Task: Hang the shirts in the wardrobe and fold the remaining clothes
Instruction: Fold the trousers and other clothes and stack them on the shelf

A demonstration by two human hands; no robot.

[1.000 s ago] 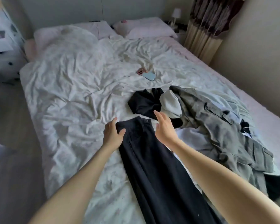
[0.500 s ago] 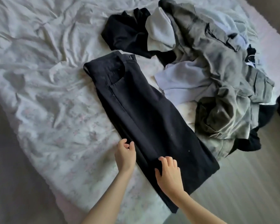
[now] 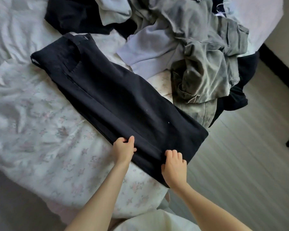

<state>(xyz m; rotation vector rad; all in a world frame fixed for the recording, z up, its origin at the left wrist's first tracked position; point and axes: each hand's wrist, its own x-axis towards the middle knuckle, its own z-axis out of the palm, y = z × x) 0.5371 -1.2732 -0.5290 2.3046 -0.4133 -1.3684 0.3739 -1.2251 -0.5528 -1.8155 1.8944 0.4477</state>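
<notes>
A bed with a crumpled white, faintly flowered cover fills the left and middle of the view, its near right corner giving way to pale striped floor on the right. At the far right of the bed lies an unsorted heap of clothes: grey cargo-style trousers, a pale lilac garment and some black pieces tangled together. Just left of the heap, touching its edge, a pair of dark trousers lies flat and folded lengthwise, waistband far left, leg ends running near right to the mattress corner. The left hand pinches the near-left edge of the legs between thumb and curled fingers; the right hand is closed loosely with its fingertips bunching cloth at the leg ends, though whether it grips under the hem cannot be told. The cloth looks like a heavyish, limp denim that will sag and slip out of line, so taking both layers at the hem corners seems the best hold for folding it up toward the waistband.
</notes>
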